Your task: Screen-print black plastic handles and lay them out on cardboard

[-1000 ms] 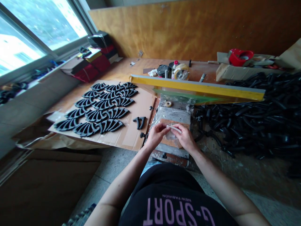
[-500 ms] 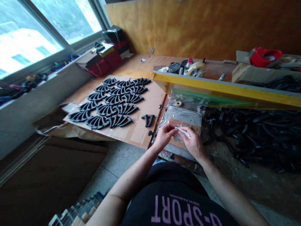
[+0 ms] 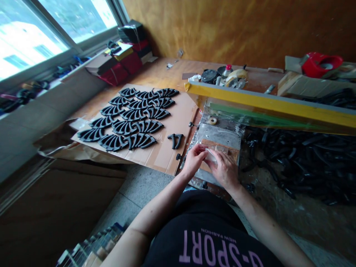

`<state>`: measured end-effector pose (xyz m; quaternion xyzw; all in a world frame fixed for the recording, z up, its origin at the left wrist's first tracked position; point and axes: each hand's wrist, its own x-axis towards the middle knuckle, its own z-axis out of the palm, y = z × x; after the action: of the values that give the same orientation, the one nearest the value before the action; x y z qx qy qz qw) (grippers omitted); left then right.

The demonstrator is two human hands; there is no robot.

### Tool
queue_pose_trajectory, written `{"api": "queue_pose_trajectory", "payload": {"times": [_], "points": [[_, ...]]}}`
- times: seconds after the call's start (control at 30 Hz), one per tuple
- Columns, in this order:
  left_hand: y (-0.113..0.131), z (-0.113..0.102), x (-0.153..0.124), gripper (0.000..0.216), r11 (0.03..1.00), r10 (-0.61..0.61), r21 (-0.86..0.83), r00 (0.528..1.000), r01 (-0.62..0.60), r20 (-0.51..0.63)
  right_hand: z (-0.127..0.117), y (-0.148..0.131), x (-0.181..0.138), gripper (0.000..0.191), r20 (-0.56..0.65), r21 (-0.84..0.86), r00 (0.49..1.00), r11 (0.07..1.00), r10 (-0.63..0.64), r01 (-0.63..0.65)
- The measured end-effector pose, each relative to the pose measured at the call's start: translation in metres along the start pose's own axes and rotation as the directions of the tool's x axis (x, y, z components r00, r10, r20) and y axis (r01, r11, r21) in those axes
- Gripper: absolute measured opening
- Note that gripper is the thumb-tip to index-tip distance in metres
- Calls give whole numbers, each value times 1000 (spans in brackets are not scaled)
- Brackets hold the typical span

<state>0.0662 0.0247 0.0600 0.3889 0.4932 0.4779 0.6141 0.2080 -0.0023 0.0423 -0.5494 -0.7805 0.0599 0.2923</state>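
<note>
Between my fingers is a small white piece [image 3: 211, 156], thin and sheet-like; its exact kind I cannot make out. My left hand [image 3: 194, 160] pinches its left end. My right hand [image 3: 224, 171] grips it from the other side, fingers bent over it. Both hands are above a brown board [image 3: 233, 153] that lies on a grey metal plate [image 3: 222, 132]. A roll of tape [image 3: 213, 121] rests on the plate beyond my hands. To the left, a few curved black pieces [image 3: 175, 141] lie apart on a cardboard sheet [image 3: 167, 159].
Rows of curved black pieces [image 3: 141, 127] cover much of the cardboard. A yellow-edged panel [image 3: 264, 97] slants behind the plate. Right of it is a big heap of black pieces [image 3: 303, 163]. Farther back are a red tape dispenser [image 3: 319, 66] and a red-capped bottle [image 3: 227, 71].
The white piece has turned and now shows a broader face, where before it looked like a narrow strip. My right fingers have shifted over it. The view has moved slightly.
</note>
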Motion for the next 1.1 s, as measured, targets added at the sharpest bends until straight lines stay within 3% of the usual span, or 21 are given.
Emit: {"api": "queue_pose_trajectory", "payload": {"times": [0.5, 0.87, 1.1], "points": [[-8, 2, 10, 20, 997, -67, -33, 998, 67, 13, 1, 2, -1, 37, 12, -84, 1000, 996, 1, 0], [-5, 5, 9, 22, 996, -77, -50, 997, 77, 0, -1, 8, 3, 24, 4, -10, 1000, 1000, 16, -16], [-1, 5, 10, 26, 998, -70, -3, 996, 70, 58, -5, 10, 8, 22, 30, 67, 997, 995, 67, -69]]}}
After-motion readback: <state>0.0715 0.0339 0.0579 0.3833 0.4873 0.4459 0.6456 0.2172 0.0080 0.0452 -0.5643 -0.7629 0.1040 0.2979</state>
